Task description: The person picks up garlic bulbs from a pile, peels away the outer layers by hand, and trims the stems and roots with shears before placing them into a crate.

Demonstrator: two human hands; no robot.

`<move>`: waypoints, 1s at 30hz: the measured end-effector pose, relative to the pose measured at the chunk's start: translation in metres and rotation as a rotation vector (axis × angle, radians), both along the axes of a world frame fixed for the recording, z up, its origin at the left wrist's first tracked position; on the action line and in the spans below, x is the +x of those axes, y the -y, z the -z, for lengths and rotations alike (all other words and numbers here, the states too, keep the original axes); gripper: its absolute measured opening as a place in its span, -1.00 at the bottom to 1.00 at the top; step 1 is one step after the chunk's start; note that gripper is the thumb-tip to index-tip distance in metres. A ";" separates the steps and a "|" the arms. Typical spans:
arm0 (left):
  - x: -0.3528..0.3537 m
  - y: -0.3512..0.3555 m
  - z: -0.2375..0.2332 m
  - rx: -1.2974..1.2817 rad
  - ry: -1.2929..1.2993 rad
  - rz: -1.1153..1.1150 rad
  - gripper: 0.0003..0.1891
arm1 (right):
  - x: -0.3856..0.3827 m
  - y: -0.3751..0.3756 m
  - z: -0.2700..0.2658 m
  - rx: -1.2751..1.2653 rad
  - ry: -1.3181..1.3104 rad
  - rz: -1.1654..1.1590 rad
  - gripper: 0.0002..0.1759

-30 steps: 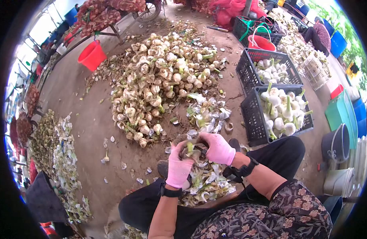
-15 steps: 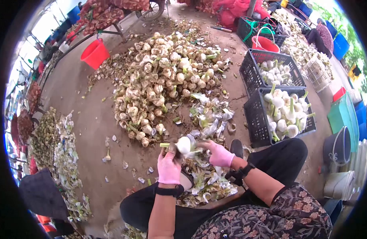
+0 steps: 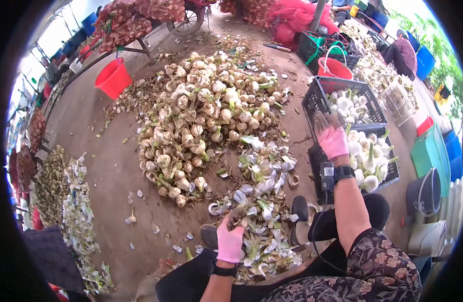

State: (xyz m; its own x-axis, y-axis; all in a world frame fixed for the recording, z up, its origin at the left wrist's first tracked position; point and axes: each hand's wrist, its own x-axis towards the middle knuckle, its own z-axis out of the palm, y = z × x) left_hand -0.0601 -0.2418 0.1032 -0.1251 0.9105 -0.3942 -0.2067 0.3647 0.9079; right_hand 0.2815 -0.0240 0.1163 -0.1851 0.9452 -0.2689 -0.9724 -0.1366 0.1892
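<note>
My left hand (image 3: 230, 240), in a pink glove with dirty fingertips, is over the left side of the peeled skins (image 3: 271, 211), thumb and fingers apart and no bulb visible in it. Palm down, my right hand (image 3: 332, 138) reaches over the left edge of the black crates with its fingers spread; no bulb shows in it. White trimmed bulbs (image 3: 369, 156) with green stems fill the near crate (image 3: 319, 173). More white bulbs (image 3: 349, 104) lie in the far crate (image 3: 316, 93). Unpeeled bulbs (image 3: 196, 116) form a large heap ahead.
A red bucket (image 3: 113, 78) stands left of the heap, and another red bucket (image 3: 336, 68) is behind the crates. A knife (image 3: 277, 47) lies on the floor beyond the heap. At the upper right sits another person (image 3: 405, 55). A dark bucket (image 3: 423, 194) stands at the right.
The white bulb has gone from between my hands. My right hand has moved up and right to the crates; my left hand has moved down slightly. The view has shifted a little.
</note>
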 end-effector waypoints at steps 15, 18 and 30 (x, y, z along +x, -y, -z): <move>-0.004 -0.010 0.026 -0.178 -0.186 0.037 -0.53 | -0.253 -0.144 0.194 0.689 2.895 -0.847 -0.40; -0.008 -0.015 0.018 -0.193 -0.294 0.186 -0.52 | -0.252 -0.125 0.207 0.657 2.771 -0.599 -0.49; -0.019 -0.013 0.033 0.129 -0.848 -0.039 -0.23 | -0.246 0.135 0.076 0.067 0.922 -1.008 -0.66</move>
